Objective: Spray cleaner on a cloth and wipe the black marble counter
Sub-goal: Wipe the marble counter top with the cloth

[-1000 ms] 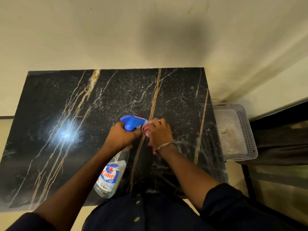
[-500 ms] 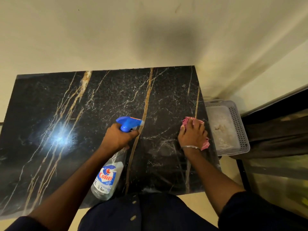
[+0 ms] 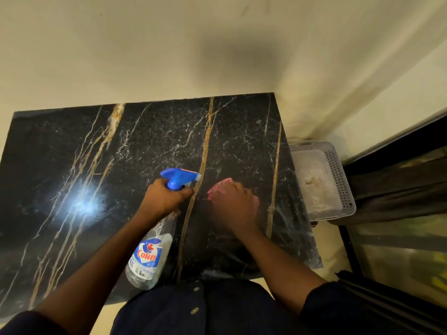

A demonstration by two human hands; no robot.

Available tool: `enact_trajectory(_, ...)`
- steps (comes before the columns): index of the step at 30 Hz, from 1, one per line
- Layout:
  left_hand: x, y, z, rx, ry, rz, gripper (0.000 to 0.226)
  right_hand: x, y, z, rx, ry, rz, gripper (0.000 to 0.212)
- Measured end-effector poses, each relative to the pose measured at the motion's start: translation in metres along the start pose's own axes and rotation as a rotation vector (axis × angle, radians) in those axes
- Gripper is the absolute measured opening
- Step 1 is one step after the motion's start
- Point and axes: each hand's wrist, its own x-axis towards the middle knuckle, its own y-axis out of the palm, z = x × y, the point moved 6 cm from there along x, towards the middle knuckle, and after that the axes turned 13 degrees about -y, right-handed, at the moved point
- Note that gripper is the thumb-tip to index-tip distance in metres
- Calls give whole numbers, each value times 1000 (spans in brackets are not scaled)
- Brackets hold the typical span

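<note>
The black marble counter (image 3: 101,170) with gold and white veins fills the middle of the view. My left hand (image 3: 164,199) grips the neck of a clear spray bottle (image 3: 151,257) with a blue trigger head and a Colin label, held tilted above the counter's near edge. My right hand (image 3: 233,204) presses a pink cloth (image 3: 219,188) flat on the marble, just right of the central gold vein. Most of the cloth is hidden under my fingers.
A pale perforated plastic basket (image 3: 338,175) sits just off the counter's right edge. A cream wall rises behind the counter. A dark frame and glass panel (image 3: 399,250) stand at the far right. A bright light glare (image 3: 83,204) reflects on the marble's left side.
My right hand went with the cloth from the bottle's nozzle out to the counter's right side, then slid back left toward the middle. My left hand has kept the bottle in place.
</note>
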Motion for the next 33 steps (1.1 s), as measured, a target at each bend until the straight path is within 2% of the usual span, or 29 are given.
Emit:
enact_trajectory(3, 1, 5, -2, 2, -10, 30, 23, -16, -16, -49, 61, 188, -169, 24)
enact_trajectory(7, 1, 11, -3, 11, -3, 51, 25, -35, -43, -108, 58, 414, -294, 22)
enact_trajectory(13, -2, 13, 0, 20, 11, 42, 21, -39, -46, -119, 28, 581, -317, 23)
enact_trajectory(15, -3, 13, 3, 19, 5, 31, 20, -34, -37, -105, 40, 536, -262, 22)
enact_trajectory(22, -2, 18, 1, 14, 10, 27, 18, -17, 10, -2, -8, 102, -47, 23)
enact_trajectory(25, 0, 26, -1, 4, 15, 47, 21, -13, 11, 1, -69, -4, 2, 28)
enact_trajectory(28, 2, 34, -3, 6, 10, 70, 23, -25, 1, -31, -53, 19, -31, 26)
enact_trajectory(33, 1, 37, 0, -3, 12, 106, 23, -67, -36, -125, -43, 327, -172, 29)
